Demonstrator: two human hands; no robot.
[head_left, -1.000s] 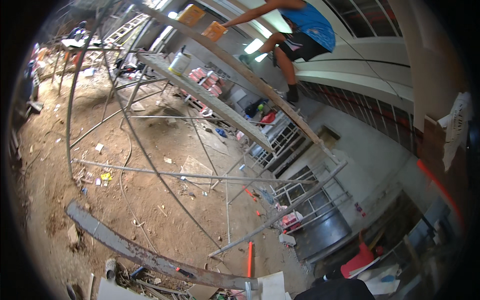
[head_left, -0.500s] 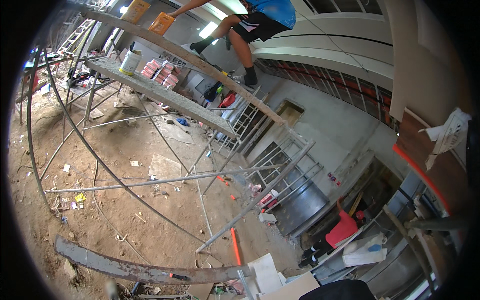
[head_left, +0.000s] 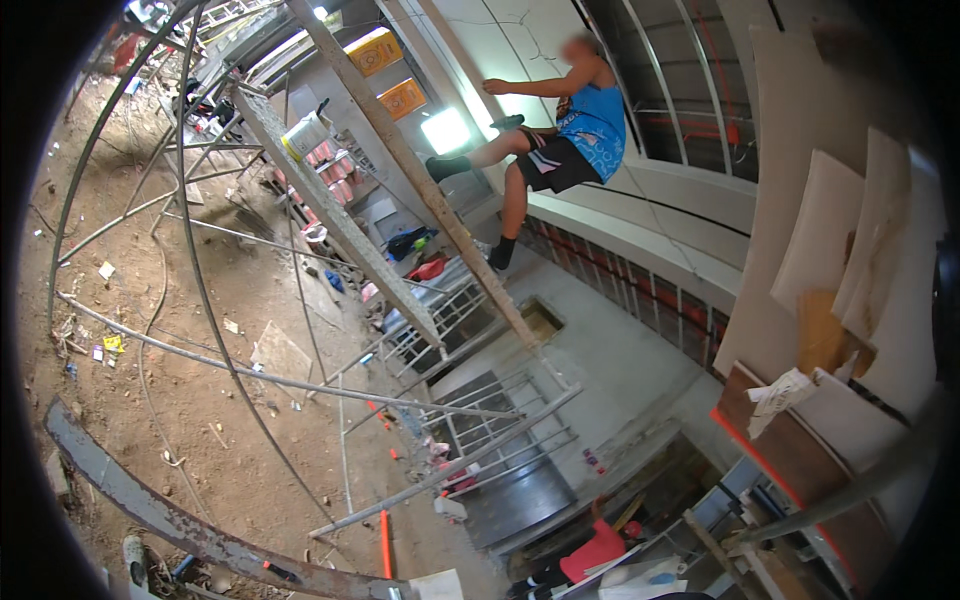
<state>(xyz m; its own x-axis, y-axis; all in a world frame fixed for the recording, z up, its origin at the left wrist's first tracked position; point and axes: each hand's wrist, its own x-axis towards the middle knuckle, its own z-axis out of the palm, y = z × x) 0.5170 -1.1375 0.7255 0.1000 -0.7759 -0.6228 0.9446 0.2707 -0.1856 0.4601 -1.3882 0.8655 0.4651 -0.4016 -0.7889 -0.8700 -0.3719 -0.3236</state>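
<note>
Neither of my hands shows in the head view. I look down from a height through metal scaffold tubes (head_left: 300, 385) onto a dirt floor (head_left: 190, 330). A person in a blue vest and dark shorts (head_left: 570, 135) climbs on a scaffold plank (head_left: 440, 190) at the top, one hand on the wall. A second plank (head_left: 330, 215) beside it carries a white bucket (head_left: 303, 133). Far below, a person in a red top (head_left: 597, 552) crouches by stacked boards.
A rusty steel beam (head_left: 170, 520) curves along the lower left. Metal railings (head_left: 490, 440) and an orange rod (head_left: 384, 543) stand below. Pale and brown boards (head_left: 850, 290) lean at the right. Scraps of litter (head_left: 105, 345) lie on the dirt.
The view has swung, so the scaffold and the climbing person have shifted right and lower in the picture. The climber has lifted one leg onto the plank.
</note>
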